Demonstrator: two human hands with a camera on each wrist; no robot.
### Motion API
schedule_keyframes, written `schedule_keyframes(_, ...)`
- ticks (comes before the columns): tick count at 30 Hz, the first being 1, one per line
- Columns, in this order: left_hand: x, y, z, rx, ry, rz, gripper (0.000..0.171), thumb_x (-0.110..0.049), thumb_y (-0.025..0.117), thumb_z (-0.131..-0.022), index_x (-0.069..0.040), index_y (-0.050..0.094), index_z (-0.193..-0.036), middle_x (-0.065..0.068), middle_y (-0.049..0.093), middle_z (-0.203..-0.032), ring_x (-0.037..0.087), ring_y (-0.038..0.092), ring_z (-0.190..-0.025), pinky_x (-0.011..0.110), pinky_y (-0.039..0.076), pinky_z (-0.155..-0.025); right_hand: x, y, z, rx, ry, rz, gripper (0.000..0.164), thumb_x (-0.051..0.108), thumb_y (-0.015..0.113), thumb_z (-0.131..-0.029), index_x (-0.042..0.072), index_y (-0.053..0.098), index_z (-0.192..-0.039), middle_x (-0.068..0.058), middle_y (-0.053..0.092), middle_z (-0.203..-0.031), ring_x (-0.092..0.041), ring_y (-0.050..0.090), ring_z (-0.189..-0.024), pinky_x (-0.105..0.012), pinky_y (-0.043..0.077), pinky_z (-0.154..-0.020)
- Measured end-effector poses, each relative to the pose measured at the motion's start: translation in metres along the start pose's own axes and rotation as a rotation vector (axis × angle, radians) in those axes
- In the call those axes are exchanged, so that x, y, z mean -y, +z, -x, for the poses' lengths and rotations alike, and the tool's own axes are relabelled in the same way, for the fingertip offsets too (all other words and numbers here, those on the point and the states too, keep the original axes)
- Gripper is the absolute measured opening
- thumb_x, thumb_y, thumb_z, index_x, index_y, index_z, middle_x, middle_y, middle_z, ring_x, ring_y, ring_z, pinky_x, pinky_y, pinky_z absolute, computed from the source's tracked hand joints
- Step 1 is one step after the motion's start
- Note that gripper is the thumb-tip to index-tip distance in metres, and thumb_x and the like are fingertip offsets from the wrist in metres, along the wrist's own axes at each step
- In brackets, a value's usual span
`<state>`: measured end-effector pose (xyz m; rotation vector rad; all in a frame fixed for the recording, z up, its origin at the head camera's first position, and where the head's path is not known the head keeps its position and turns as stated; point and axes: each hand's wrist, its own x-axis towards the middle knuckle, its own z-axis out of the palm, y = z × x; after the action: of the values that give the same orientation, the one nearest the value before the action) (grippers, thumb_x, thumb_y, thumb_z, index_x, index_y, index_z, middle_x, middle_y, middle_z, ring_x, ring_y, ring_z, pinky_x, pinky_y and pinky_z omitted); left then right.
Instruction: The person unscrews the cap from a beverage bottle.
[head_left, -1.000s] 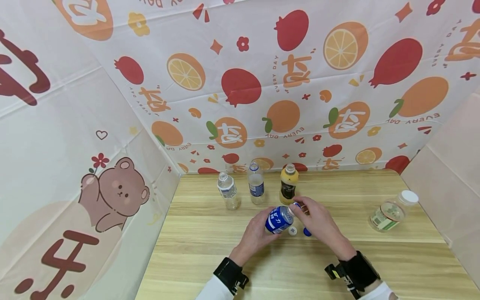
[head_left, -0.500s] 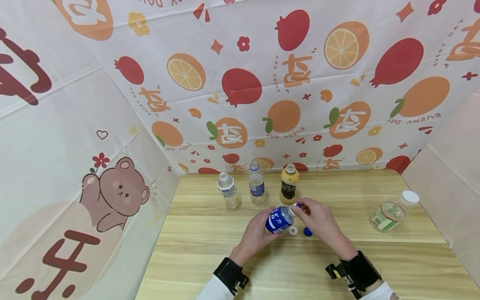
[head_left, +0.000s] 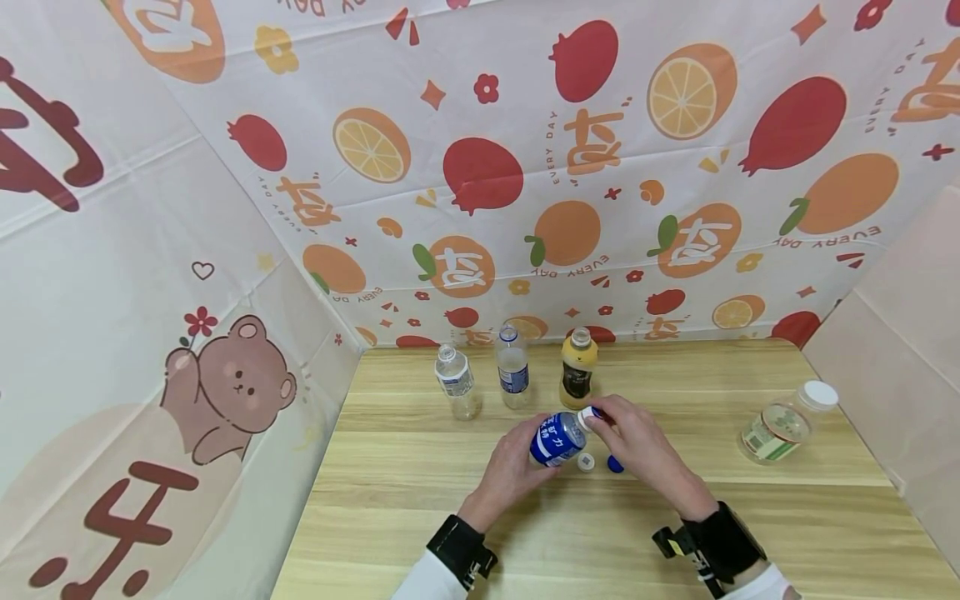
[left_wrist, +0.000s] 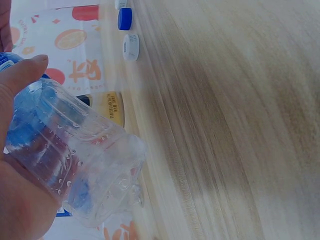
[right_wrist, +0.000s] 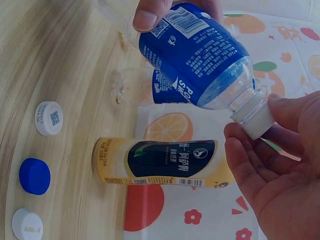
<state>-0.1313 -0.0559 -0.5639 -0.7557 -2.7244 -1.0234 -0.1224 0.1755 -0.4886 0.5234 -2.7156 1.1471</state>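
Observation:
My left hand point(head_left: 516, 460) grips a clear plastic bottle point(right_wrist: 200, 55) with a blue label, tilted with its neck to the right. Drops cling inside its clear lower part in the left wrist view. At the neck, my right hand point(head_left: 636, 437) pinches the white bottle cap point(right_wrist: 254, 116) between thumb and fingers; the cap sits on the mouth of the bottle. Below on the table lie a white cap point(head_left: 586, 462) and a blue cap point(head_left: 615, 464). A second loose white cap point(right_wrist: 27, 224) shows in the right wrist view.
Behind the hands stand two clear capless bottles point(head_left: 457, 383) point(head_left: 513, 367) and a yellow milk tea bottle point(head_left: 577, 371), also capless. To the right is a clear jar point(head_left: 780, 429) with a white lid. A fruit-print cloth point(head_left: 480, 233) hangs at the table's point(head_left: 390, 500) back edge.
The right fingers have shifted slightly around the cap, and more of its white side shows. The left hand and the bottle stay nearly in place.

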Motion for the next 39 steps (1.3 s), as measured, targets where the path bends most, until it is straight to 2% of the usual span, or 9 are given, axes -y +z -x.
schedule_keyframes(9, -0.0002, 0.0001, -0.0007, 0.003, -0.010, 0.019, 0.083, -0.020, 0.094, -0.076, -0.016, 0.050, -0.147, 0.005, 0.064, -0.136, 0.021, 0.062, -0.121, 0.044, 0.052, -0.102, -0.0002, -0.0021, 0.0009, 0.006, -0.065, -0.018, 0.029, 0.008, 0.066, -0.101, 0.004, 0.067, -0.130, -0.011, 0.070, -0.120, -0.025, 0.070, -0.104, -0.044, 0.061, -0.084)
schedule_keyframes(15, -0.0003, -0.0004, -0.0008, 0.001, -0.010, 0.023, 0.083, -0.021, 0.094, -0.076, -0.015, 0.050, -0.147, 0.006, 0.064, -0.135, 0.022, 0.063, -0.120, 0.044, 0.052, -0.102, 0.0002, -0.0039, -0.0002, 0.024, -0.077, -0.043, 0.031, 0.004, 0.065, -0.101, 0.006, 0.066, -0.131, -0.013, 0.068, -0.125, -0.029, 0.069, -0.111, -0.045, 0.060, -0.088)
schedule_keyframes(27, -0.0008, -0.0014, -0.0006, 0.017, -0.024, 0.024, 0.084, -0.021, 0.093, -0.077, -0.015, 0.049, -0.148, 0.007, 0.063, -0.138, 0.022, 0.062, -0.123, 0.045, 0.051, -0.104, 0.0003, -0.0058, -0.0003, 0.048, -0.086, -0.049, 0.033, 0.000, 0.065, -0.100, 0.009, 0.065, -0.132, -0.009, 0.067, -0.126, -0.029, 0.067, -0.114, -0.050, 0.058, -0.093)
schedule_keyframes(33, -0.0024, -0.0008, -0.0012, 0.013, -0.040, 0.044, 0.085, -0.019, 0.093, -0.077, -0.015, 0.048, -0.149, 0.007, 0.062, -0.139, 0.023, 0.061, -0.124, 0.045, 0.050, -0.105, -0.0008, -0.0045, 0.0012, 0.026, -0.078, -0.028, 0.044, 0.012, 0.066, -0.102, 0.004, 0.056, -0.144, -0.020, 0.060, -0.141, -0.043, 0.057, -0.129, -0.063, 0.049, -0.101)
schedule_keyframes(39, -0.0051, -0.0006, -0.0006, 0.014, -0.029, 0.045, 0.086, -0.020, 0.093, -0.077, -0.015, 0.047, -0.150, 0.007, 0.061, -0.140, 0.023, 0.061, -0.125, 0.045, 0.050, -0.107, -0.0011, -0.0004, 0.0021, 0.046, -0.020, -0.001, 0.062, 0.035, 0.062, -0.105, 0.002, 0.044, -0.154, -0.024, 0.046, -0.155, -0.047, 0.046, -0.140, -0.065, 0.041, -0.109)
